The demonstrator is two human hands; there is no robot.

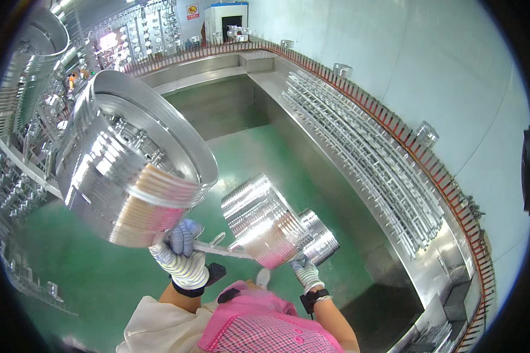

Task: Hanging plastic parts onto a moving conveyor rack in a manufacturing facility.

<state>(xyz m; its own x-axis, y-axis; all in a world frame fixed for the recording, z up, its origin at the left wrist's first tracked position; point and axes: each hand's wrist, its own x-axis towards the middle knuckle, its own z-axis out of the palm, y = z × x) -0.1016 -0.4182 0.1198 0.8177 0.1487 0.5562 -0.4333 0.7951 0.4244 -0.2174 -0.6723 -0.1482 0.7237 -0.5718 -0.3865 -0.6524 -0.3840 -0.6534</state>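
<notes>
My left hand (184, 240), in a striped glove, is closed around a pale bar (221, 250) just below a large shiny metal cylinder (123, 182) with ridged sides, open at the top and with metal fittings inside. Rightward along the bar sits a smaller ridged metal cylinder (265, 220), tilted. A still smaller ribbed cylinder (323, 238) adjoins it. My right hand (305, 273), also gloved, grips the lower edge where these two meet; its fingertips are partly hidden.
A metal ledge (359, 212) curves along the right, carrying long metal racks (365, 159). Behind it runs a rail with reddish upright pegs (394, 126) and a few metal cups (427, 134). Racks hung with shiny parts (12, 182) stand at the left above green floor (100, 282).
</notes>
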